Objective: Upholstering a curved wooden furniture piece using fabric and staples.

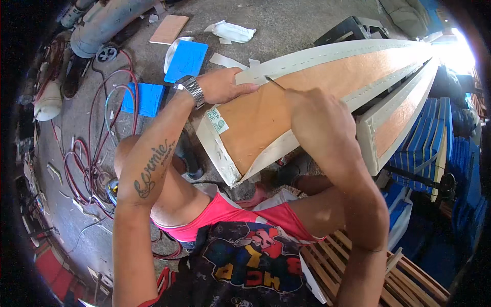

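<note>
A long brown wooden panel point(261, 123) with white fabric point(325, 55) folded over its edges and stapled down lies in front of me, narrowing toward the far right. My left hand point(224, 86) grips its left edge, the thumb flat on top and the other fingers partly hidden. My right hand point(323, 122) is closed around a thin, dark, pointed tool point(275, 83), whose handle is hidden in the fist. The tool's tip meets the stapled fabric strip just right of my left thumb. A green-and-white label point(217, 121) is on the panel's near end.
A second fabric-edged panel point(394, 130) lies to the right, beside blue striped cushions point(422, 140). Blue pads point(186, 61) and fabric scraps point(235, 31) are on the floor point(286, 20). Red hoses point(82, 153) coil at left. A slatted wooden piece point(399, 276) is at lower right.
</note>
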